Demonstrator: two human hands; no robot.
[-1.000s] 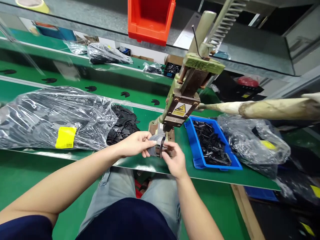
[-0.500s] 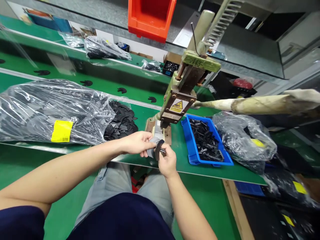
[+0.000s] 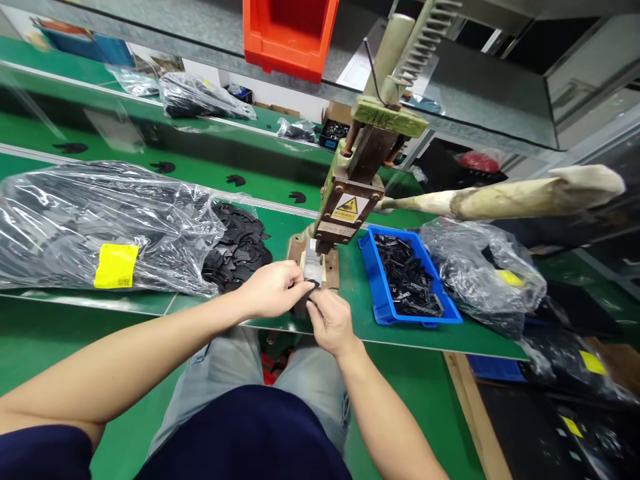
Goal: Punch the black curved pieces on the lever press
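Between my two hands is a dark curved plastic piece (image 3: 301, 305), held just in front of the hand press (image 3: 345, 207). My left hand (image 3: 280, 288) pinches it from the left, thumb on its upper edge. My right hand (image 3: 331, 321) is closed at its right side, with the fingertips against it; any smaller part in those fingers is hidden. Behind the fingers, the pale metal fixture (image 3: 313, 263) sits on the press base under the ram. A pile of similar black curved pieces (image 3: 237, 247) spills from a clear bag (image 3: 100, 220) to the left.
Right of the press stands a blue bin (image 3: 377, 283) of small black parts, with another plastic bag (image 3: 480, 273) beyond it. The press lever (image 3: 500, 197) sticks out to the right. Several black pieces lie on the green belt (image 3: 195, 170) behind. An orange bin (image 3: 290, 40) sits above.
The curved piece has turned from upright, with its grey face showing, to a lower, darker view between my hands. My hands have drawn closer together. The whole view has shifted slightly.
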